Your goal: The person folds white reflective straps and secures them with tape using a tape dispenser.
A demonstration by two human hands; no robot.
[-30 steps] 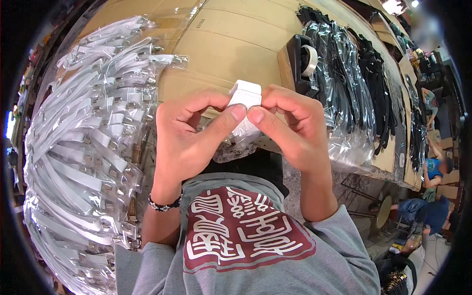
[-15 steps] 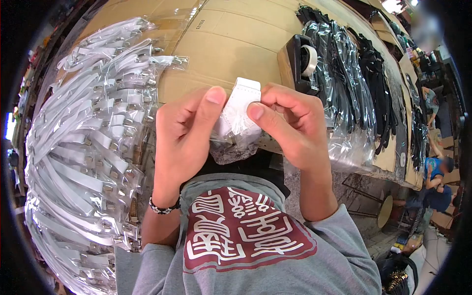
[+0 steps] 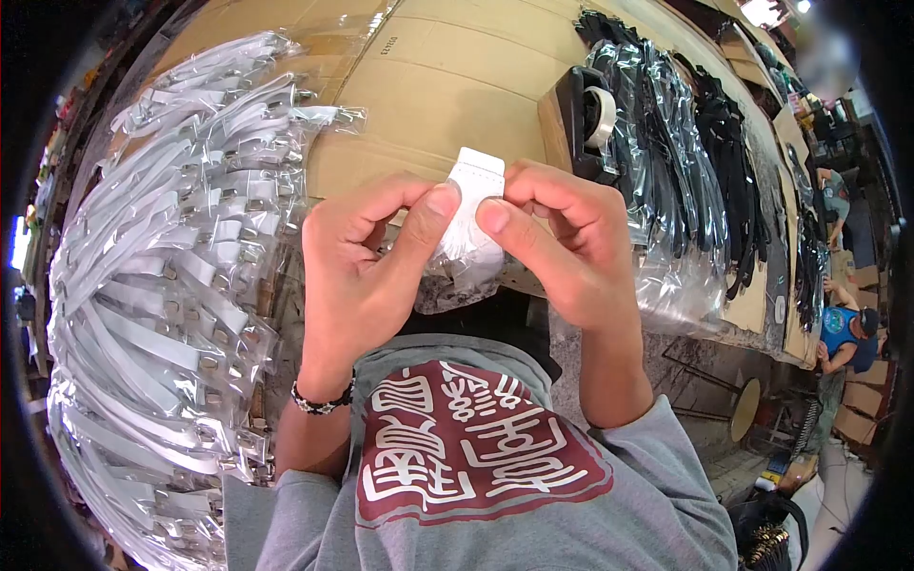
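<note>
Between my hands, in front of my chest, is a white strap point(image 3: 473, 183) with a stitched, folded end pointing away from me. Crumpled clear plastic point(image 3: 465, 276) hangs around its lower part. My right hand point(image 3: 571, 243) pinches the strap's right edge, thumb on top. On the opposite side, the thumb of my left hand point(image 3: 371, 257) presses against the left edge with its fingers curled behind. The fingers beneath the strap are partly hidden.
Many white straps in clear bags point(image 3: 143, 305) are heaped at left. Cardboard point(image 3: 428, 86) covers the table. At right stand a black tape dispenser point(image 3: 578, 124) with a tape roll point(image 3: 600, 116) and bagged black straps point(image 3: 666, 152). A person in blue point(image 3: 843, 328) is far right.
My left thumb has moved right and down onto the strap's left edge. My right hand stays in nearly the same place. The person at far right has shifted posture.
</note>
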